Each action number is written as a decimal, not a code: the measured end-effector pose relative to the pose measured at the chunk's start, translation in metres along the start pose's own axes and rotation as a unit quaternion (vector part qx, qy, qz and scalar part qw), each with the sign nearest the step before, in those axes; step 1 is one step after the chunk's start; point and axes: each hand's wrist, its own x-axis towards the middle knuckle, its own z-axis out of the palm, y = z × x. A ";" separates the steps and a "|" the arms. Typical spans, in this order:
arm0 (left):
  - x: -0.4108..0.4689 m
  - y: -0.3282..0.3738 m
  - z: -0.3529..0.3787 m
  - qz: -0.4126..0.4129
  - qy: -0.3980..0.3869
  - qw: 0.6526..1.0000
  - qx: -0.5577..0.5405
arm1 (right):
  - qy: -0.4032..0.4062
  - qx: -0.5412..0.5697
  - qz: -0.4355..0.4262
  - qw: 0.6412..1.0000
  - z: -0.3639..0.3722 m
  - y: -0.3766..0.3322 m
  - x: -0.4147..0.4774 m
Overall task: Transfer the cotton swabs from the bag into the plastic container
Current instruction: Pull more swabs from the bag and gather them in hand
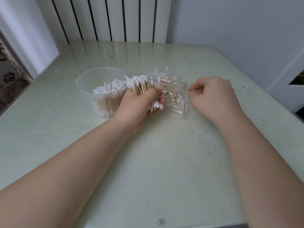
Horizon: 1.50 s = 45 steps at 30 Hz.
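A round clear plastic container (85, 79) stands left of centre on the table, with many cotton swabs (108, 89) upright inside it. My left hand (139, 106) grips a thick bundle of wooden-stick swabs (139, 84), right between the container and the bag. A clear zip bag (179, 97) with a red seal line lies to the right and still holds loose swabs. My right hand (212, 94) sits at the bag's right edge with its fingers curled; thumb and fingertips seem to pinch the plastic edge.
The pale green glossy table (164, 153) stretches toward me. A white ribbed radiator (111, 18) stands behind its far edge. A wall rises at the right, and a patterned fabric (9, 74) shows at far left.
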 end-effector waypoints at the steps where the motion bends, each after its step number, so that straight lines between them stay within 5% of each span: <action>1: 0.000 0.000 0.000 0.000 0.001 1.000 0.003 | -0.032 -0.047 0.027 0.998 -0.002 0.003 0.000; 5: 0.000 -0.002 0.000 0.000 -0.005 1.000 0.015 | -0.129 -0.139 0.079 0.979 -0.002 0.009 -0.002; 12: 0.002 -0.004 -0.003 0.011 -0.025 0.999 0.031 | -0.083 -0.074 0.067 0.991 0.006 0.009 0.001; 16: 0.005 -0.006 -0.004 0.009 -0.023 1.000 -0.006 | 0.013 0.102 0.028 0.994 0.004 0.005 0.004; 20: 0.006 -0.008 -0.004 0.007 -0.033 0.999 -0.002 | -0.029 0.326 0.001 0.945 0.009 -0.016 -0.004; 23: 0.005 -0.010 -0.004 0.023 -0.061 0.998 -0.004 | -0.072 0.382 -0.006 0.921 0.013 -0.025 -0.011; 30: 0.006 -0.014 -0.003 0.076 -0.050 0.995 0.047 | -0.057 0.322 -0.051 0.944 0.031 -0.017 -0.007; 36: 0.008 -0.016 -0.003 0.087 -0.006 0.994 0.071 | 0.041 0.062 -0.195 0.978 0.030 -0.019 -0.013; 45: 0.008 -0.013 -0.003 0.056 0.015 0.997 0.044 | -0.072 -0.070 -0.177 0.979 0.038 -0.007 -0.006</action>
